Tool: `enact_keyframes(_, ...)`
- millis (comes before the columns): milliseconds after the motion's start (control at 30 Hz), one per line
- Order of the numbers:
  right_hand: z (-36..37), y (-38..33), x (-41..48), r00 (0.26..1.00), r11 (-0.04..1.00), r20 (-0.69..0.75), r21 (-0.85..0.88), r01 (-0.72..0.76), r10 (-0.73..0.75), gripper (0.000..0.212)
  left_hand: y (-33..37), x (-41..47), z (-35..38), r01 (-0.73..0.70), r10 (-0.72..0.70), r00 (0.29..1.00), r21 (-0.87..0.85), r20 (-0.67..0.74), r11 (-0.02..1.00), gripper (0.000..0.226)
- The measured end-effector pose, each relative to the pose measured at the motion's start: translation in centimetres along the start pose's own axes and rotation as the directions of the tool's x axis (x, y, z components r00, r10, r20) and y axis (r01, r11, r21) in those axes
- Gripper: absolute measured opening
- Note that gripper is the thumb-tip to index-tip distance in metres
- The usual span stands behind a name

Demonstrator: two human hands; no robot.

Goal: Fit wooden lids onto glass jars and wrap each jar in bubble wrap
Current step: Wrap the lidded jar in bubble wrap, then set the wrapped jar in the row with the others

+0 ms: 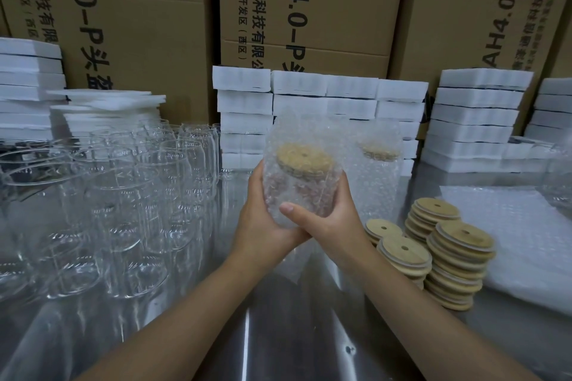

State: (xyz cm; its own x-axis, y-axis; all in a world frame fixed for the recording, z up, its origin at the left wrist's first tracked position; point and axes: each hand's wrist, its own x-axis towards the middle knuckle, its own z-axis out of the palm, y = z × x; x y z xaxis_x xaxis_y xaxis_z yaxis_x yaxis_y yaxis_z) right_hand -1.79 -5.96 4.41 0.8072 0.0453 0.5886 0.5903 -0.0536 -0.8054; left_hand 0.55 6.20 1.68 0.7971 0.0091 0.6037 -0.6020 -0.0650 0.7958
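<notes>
I hold a glass jar wrapped in bubble wrap above the middle of the steel table, tilted away from me, its round wooden lid showing through the wrap. My left hand cups the jar from the left and below. My right hand grips it from the right, thumb pressed across the front of the wrap. Behind it a second wrapped jar with a lid stands on the table. Several bare glass jars crowd the left side. Stacks of wooden lids sit at the right.
Flat bubble wrap sheets lie at the far right. White foam blocks are stacked along the back, with more foam at the left. Large cardboard boxes form a wall behind. The steel table reaches to the near edge.
</notes>
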Motion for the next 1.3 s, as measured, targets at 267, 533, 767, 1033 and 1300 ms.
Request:
enact_keyframes(267, 1.2, 1.6, -0.7, 0.963, 0.954, 0.157, -0.241, -0.18, 0.221, 0.12, 0.1, 0.8, -0.4, 0.017, -0.045, 0.965, -0.11, -0.257, 0.994, 0.112)
enact_keyframes(533, 1.9, 0.6, 0.0, 0.993, 0.974, -0.116, -0.222, -0.036, 0.011, 0.113, -0.4, 0.1, 0.2, 0.004, -0.003, 0.997, 0.003, -0.083, 1.0, 0.106)
enact_keyframes(767, 1.0, -1.3, 3.2, 0.986, 0.664, -0.028, -0.742, 0.088, -0.162, 0.081, -0.6, 0.3, -0.4, 0.063, -0.063, 0.998, 0.053, 0.012, 0.997, 0.125)
enact_keyframes(1033, -1.2, 1.4, 7.0, 0.959, 0.606, -0.254, -0.785, -0.129, -0.124, 0.069, -3.4, -0.8, 0.9, 0.128, -0.182, 0.965, 0.27, 0.187, 0.954, 0.102)
enact_keyframes(1300, -2.2, 3.0, 7.4, 0.976, 0.305, -0.211, -0.934, -0.187, -0.049, 0.064, -3.0, -0.9, 0.7, 0.024, -0.113, 0.973, 0.401, 0.201, 0.916, 0.082)
